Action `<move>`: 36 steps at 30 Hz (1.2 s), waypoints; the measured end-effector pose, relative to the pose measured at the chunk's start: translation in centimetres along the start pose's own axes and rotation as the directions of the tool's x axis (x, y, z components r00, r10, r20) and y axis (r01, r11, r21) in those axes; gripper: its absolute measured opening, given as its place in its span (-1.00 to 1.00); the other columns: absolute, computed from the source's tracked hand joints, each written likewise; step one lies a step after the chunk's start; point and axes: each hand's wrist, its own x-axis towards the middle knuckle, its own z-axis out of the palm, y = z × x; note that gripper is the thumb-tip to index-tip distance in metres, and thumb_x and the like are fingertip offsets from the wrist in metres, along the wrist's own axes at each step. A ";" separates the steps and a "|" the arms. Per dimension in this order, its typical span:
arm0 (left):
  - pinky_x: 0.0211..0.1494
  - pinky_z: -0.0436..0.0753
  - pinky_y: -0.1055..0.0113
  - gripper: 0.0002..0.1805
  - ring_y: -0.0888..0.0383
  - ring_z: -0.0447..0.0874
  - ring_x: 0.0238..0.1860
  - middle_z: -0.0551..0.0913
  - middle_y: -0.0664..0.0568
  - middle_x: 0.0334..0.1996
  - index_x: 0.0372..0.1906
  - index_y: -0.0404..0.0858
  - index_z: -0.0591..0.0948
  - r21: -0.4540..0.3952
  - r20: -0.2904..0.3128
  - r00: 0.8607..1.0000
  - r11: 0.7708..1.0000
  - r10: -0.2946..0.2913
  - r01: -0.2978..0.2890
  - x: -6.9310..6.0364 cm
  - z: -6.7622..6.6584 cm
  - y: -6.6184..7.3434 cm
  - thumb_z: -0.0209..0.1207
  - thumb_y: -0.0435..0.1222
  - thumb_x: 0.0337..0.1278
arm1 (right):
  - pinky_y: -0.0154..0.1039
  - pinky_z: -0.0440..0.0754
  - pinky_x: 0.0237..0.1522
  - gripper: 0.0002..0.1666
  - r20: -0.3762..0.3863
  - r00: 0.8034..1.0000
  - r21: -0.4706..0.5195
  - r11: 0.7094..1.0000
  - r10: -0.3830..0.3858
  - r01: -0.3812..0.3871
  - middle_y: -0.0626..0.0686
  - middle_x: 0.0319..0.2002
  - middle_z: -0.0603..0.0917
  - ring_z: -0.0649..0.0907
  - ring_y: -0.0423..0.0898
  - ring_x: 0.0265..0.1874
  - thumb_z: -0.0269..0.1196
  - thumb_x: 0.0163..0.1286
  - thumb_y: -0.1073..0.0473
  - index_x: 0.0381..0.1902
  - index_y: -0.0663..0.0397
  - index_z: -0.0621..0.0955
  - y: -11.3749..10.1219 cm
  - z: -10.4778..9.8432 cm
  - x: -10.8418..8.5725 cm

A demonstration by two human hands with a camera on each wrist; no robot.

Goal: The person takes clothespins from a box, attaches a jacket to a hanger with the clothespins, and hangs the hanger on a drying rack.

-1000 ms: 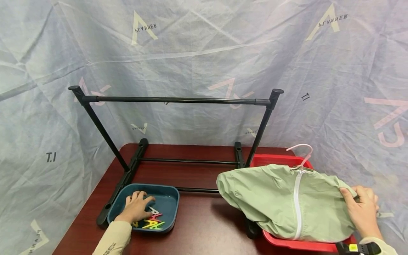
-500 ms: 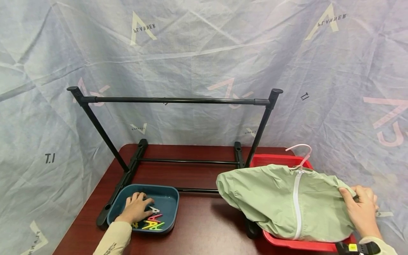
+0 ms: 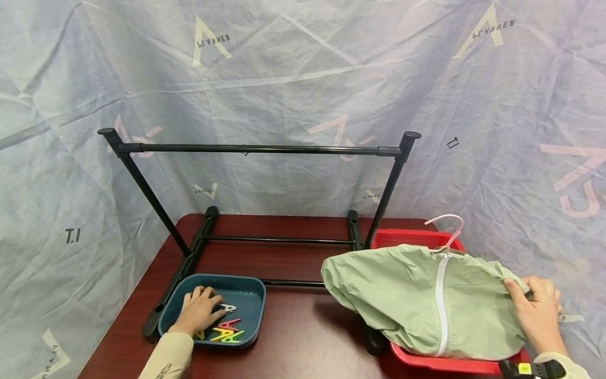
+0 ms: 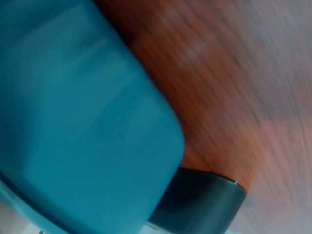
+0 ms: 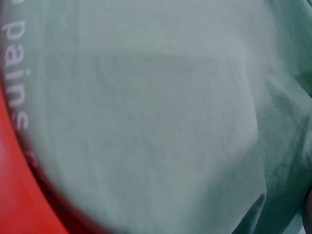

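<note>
In the head view my left hand (image 3: 198, 311) is inside the blue tray (image 3: 259, 316), with a white clothespin (image 3: 229, 307) between its thumb and fingers. Pink (image 3: 229, 324), yellow (image 3: 221, 333) and green clothespins (image 3: 233, 337) lie by the hand. On the right, my right hand (image 3: 539, 308) pinches the shoulder edge of a light green zip jacket (image 3: 402, 289). A pink hanger (image 3: 456, 231) pokes out of its collar. The left wrist view shows the tray's outer wall (image 4: 107, 122); jacket fabric (image 5: 146, 122) fills the right wrist view.
A black garment rack (image 3: 265, 149) stands on the dark red table (image 3: 303, 321), its bar bare. Beneath the jacket is a red basket (image 3: 407, 239), mostly covered. The tray sits against the rack's left foot (image 3: 151, 322). A printed grey cloth (image 3: 293, 95) hangs behind.
My left hand has shifted slightly left, and the white clothespin has turned and moved a little away from the pink one. The right hand and jacket stay put.
</note>
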 end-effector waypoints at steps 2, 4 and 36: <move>0.00 0.30 -0.17 -0.73 -0.21 0.33 0.11 0.53 -0.04 -0.09 -0.15 -0.02 0.69 0.008 0.001 1.000 1.000 0.004 -0.004 -0.1 0.0 0.0 0.35 0.00 0.12 | -0.19 -0.06 -0.04 -0.66 -0.002 1.000 0.001 1.000 -0.002 0.002 -0.43 -0.33 0.24 0.11 -0.47 -0.20 0.28 0.42 0.13 -0.56 -0.05 0.46 -0.1 0.0 0.0; 0.01 0.31 -0.17 -0.71 -0.21 0.32 0.11 0.53 -0.05 -0.09 -0.13 -0.03 0.70 0.010 0.004 1.000 1.000 0.005 -0.005 -0.1 0.0 -0.1 0.36 0.01 0.11 | -0.17 -0.06 -0.04 -0.66 0.001 1.000 0.000 1.000 -0.005 0.005 -0.43 -0.33 0.24 0.10 -0.48 -0.19 0.27 0.42 0.12 -0.56 -0.05 0.46 -0.1 0.0 0.0; -0.02 0.32 -0.17 -0.68 -0.22 0.36 0.09 0.57 -0.07 -0.10 -0.11 -0.12 0.71 0.031 -0.071 0.997 0.999 0.021 -0.019 -0.5 -0.2 0.1 0.41 -0.08 0.05 | -0.12 -0.07 -0.04 -0.66 0.016 1.000 -0.004 1.000 0.008 -0.008 -0.40 -0.33 0.23 0.09 -0.47 -0.19 0.26 0.43 0.11 -0.55 -0.02 0.45 -0.3 0.0 0.0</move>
